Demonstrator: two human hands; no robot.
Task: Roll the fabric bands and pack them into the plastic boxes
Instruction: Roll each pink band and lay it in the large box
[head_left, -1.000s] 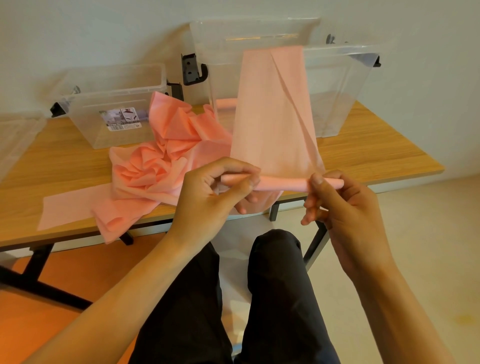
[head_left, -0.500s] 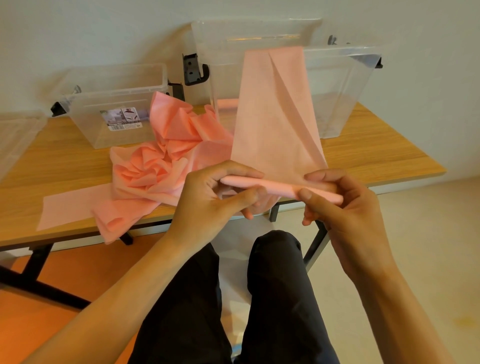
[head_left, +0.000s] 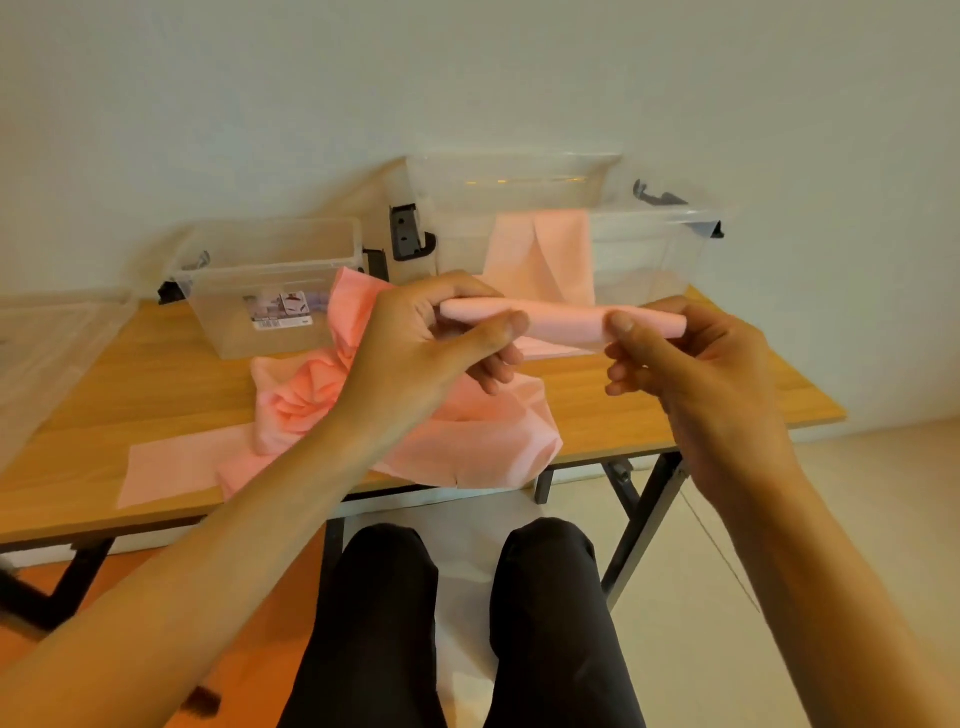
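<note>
A pink fabric band is partly wound into a thin roll (head_left: 563, 318) held level above the wooden table. My left hand (head_left: 436, 338) pinches the roll's left end between thumb and fingers. At the right end, my right hand (head_left: 691, 358) pinches it the same way. The unrolled part of the band (head_left: 540, 260) runs up from the roll and hangs over the rim of the large clear plastic box (head_left: 649, 249). A loose heap of pink fabric (head_left: 311, 395) lies on the table under my left arm.
A smaller clear plastic box (head_left: 270, 280) with a label stands at the back left of the wooden table (head_left: 649, 410). A clear lid (head_left: 47, 343) lies at the far left. The wall is right behind the boxes. My knees in dark trousers are below the table edge.
Both hands have lifted the roll up and towards the large box. The roll has grown thicker and the hanging stretch of band is much shorter.
</note>
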